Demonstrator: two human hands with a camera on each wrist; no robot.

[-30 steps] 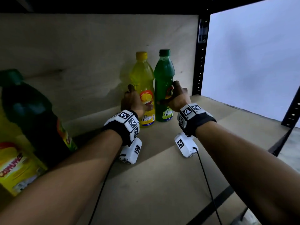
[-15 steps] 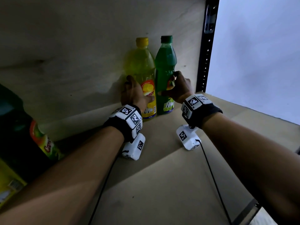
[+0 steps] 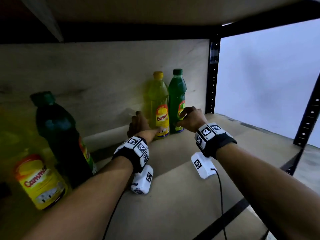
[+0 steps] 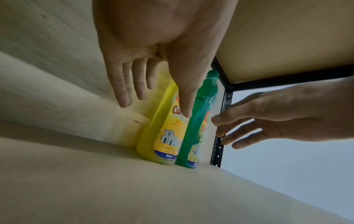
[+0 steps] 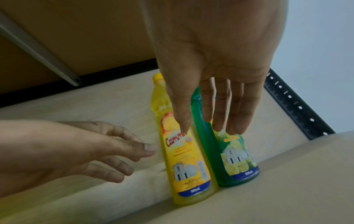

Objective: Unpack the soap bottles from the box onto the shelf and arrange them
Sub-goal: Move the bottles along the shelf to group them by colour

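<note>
Plywood shelf board (image 3: pixel 181 196), dim under an upper tier: both hands hover with fingers loosely spread, holding nothing, left hand (image 3: pixel 138 126) beside the yellow plastic soap bottle (image 3: pixel 160 108), right hand (image 3: pixel 191 119) before the green plastic soap bottle (image 3: pixel 177 94); bottles stand touching against the back panel.

1. The yellow bottle (image 3: pixel 159 108) has a yellow cap and a red and yellow label.
2. The green bottle (image 3: pixel 176 96) has a green cap.
3. The shelf (image 3: pixel 173 196) is light brown.
4. The wrist bands (image 3: pixel 136 149) are black with black-and-white squares.
</note>
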